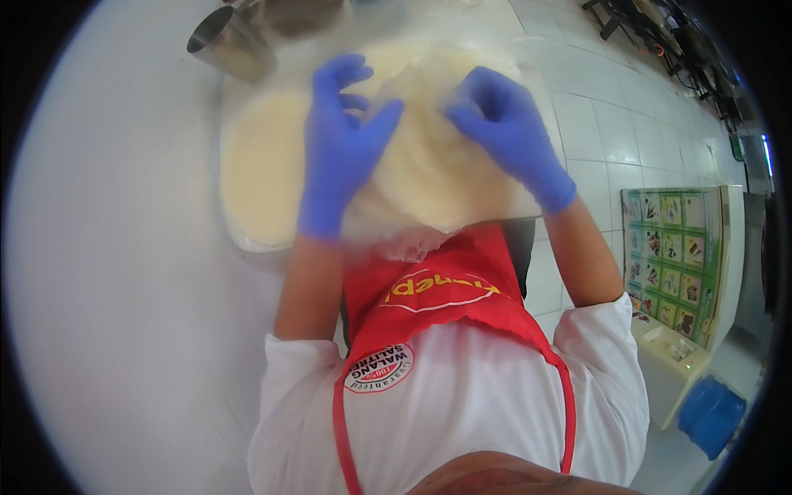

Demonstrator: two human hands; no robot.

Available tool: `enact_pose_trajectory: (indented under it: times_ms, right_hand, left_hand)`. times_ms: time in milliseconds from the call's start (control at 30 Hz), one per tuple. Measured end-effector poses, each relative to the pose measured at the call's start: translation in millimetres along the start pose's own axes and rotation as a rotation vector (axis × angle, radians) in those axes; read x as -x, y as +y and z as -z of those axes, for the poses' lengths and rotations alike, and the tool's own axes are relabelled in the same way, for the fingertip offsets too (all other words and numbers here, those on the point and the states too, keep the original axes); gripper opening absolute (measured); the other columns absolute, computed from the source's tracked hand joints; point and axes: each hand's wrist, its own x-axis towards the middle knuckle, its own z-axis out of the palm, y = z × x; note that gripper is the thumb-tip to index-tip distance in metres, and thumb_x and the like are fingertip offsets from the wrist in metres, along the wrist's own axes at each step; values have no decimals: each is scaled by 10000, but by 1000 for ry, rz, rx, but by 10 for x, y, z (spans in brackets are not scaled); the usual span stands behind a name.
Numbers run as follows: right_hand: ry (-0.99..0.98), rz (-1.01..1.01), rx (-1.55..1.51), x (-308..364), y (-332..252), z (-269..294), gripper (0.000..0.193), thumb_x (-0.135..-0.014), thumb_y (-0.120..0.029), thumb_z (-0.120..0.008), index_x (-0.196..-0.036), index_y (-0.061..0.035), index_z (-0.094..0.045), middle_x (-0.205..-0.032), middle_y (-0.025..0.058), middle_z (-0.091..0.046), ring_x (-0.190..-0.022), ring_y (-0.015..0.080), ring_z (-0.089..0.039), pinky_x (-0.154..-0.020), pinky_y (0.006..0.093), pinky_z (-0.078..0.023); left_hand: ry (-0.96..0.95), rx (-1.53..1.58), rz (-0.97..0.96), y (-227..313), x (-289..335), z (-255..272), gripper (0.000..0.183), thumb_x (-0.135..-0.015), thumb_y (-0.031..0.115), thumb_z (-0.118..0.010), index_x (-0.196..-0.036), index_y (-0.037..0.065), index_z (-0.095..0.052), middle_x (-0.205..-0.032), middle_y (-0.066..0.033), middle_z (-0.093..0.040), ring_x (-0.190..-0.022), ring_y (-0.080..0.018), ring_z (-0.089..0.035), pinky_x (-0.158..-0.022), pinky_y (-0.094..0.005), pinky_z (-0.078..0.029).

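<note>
At the upper centre of the frame, a pale flat round (450,186) lies between the gloved hands, right of the left hand's thumb and below and left of the right hand's fingertips. The left hand (340,153) has its fingers curved and thumb spread wide; the right hand (505,124) curls narrowly, but blur hides whether it grips the translucent film (421,95).

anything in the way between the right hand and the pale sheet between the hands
Nothing visible stands between the right hand and the pale sheet. The metal cup is off beyond the left hand. Blur hides whether anything thin comes between.
</note>
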Motion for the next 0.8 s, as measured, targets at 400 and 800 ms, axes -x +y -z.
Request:
enact_pose_trajectory:
  times_ms: [400, 800]
  right_hand:
    - [126, 121, 218, 274, -1, 79, 335, -872, 96, -527, -1044, -72, -760, -1004, 92, -661, -867, 212, -627, -802, 296, -498]
    - [210, 94, 246, 130, -23, -27, 375, -887, 69, -529, -1179, -36, -739, -1212, 185, -696, -1000, 287, -710, -900, 344, -544]
  left_hand:
    - [-184, 107, 247, -228, -197, 201, 267, -886, 164, -780, -1054, -35, -725, -911, -16, -714, -833, -79, -621, -768, -241, -501]
    - [-254, -193, -95, -25, -411, -209, 294, -867, 207, -778, -1086, 14, -743, -932, -62, -743, -820, -145, -644, -779, -308, -520]
